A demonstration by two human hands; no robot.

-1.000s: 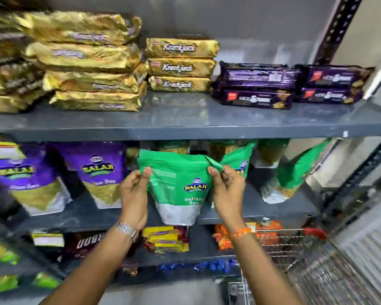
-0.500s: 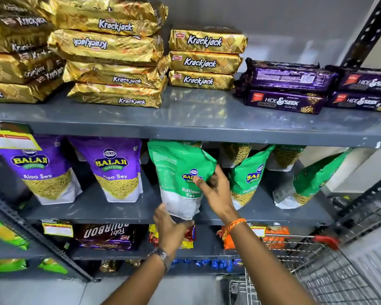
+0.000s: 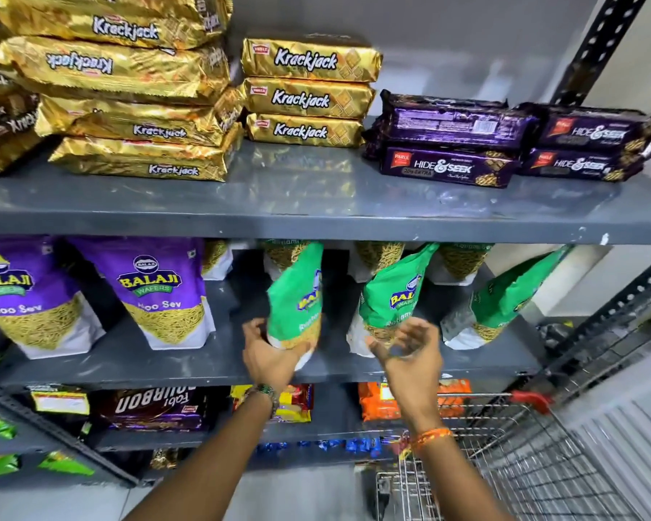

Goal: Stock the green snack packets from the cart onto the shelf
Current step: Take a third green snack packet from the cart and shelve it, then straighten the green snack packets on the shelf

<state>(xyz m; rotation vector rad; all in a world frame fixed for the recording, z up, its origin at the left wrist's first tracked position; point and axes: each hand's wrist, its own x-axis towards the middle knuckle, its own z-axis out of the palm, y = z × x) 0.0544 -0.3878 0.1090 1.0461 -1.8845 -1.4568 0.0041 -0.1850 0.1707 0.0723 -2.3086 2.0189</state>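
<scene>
A green Balaji snack packet [image 3: 297,306] stands upright on the middle grey shelf [image 3: 188,361], turned edge-on. My left hand [image 3: 269,355] cups its white bottom corner from below. My right hand [image 3: 408,349] hovers just right of it, fingers spread, holding nothing, in front of a second green packet [image 3: 389,295]. A third green packet [image 3: 504,295] leans further right. More green packets stand behind them, mostly hidden by the upper shelf.
Purple Balaji Aloo Sev packets [image 3: 158,291] fill the shelf's left part. Gold Krackjack packs [image 3: 305,95] and purple Hide & Seek packs [image 3: 448,144] lie on the shelf above. A wire cart [image 3: 504,460] with a red handle stands at the lower right.
The green packet went from being held up in both hands to standing on the shelf, turned edge-on. My right hand let go and pulled back; my left hand moved to its base.
</scene>
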